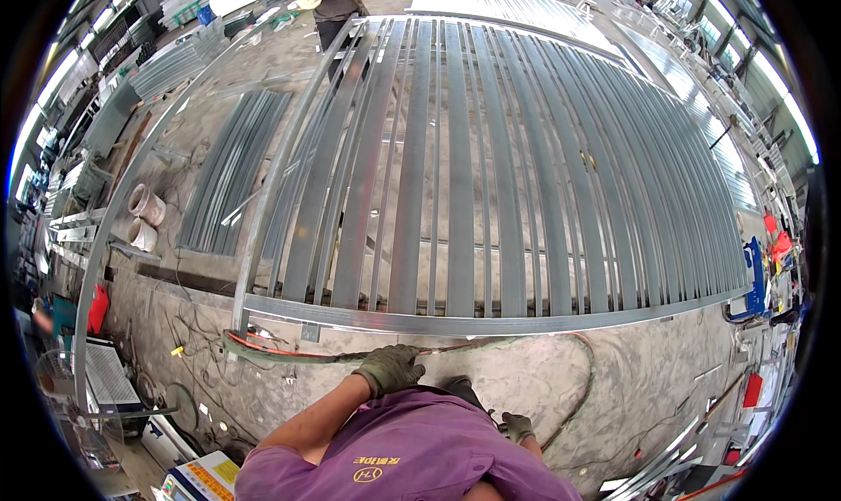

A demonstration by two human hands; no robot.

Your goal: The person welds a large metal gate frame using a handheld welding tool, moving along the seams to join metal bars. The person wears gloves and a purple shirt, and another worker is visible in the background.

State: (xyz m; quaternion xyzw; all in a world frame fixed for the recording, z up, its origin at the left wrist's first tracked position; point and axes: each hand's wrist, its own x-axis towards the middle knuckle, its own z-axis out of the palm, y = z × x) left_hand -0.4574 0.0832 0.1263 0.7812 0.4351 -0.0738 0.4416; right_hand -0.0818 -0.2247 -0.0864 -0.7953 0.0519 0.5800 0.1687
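Note:
My left hand (392, 370), in a dirty green work glove, is in front of my body at the lower middle, its fingers curled. A dark hose with an orange cable (491, 341) passes right behind this glove. Whether the hand grips it or only overlaps it in view, I cannot tell. Lower and to the right is my right hand (518, 427), also gloved and partly hidden by my purple shirt. Its fingers are bent around something too small and dark to name. Beyond both hands stands a large frame of grey metal slats (462, 177), bordered by a metal front rail (491, 324).
Bundled metal profiles (236, 172) and two dirty buckets (147, 205) are at the left. A person (335, 15) stands at the frame's far left corner. Loose cables (206, 352) lie on the concrete floor. A blue metal piece (752, 278) stands at the frame's right end.

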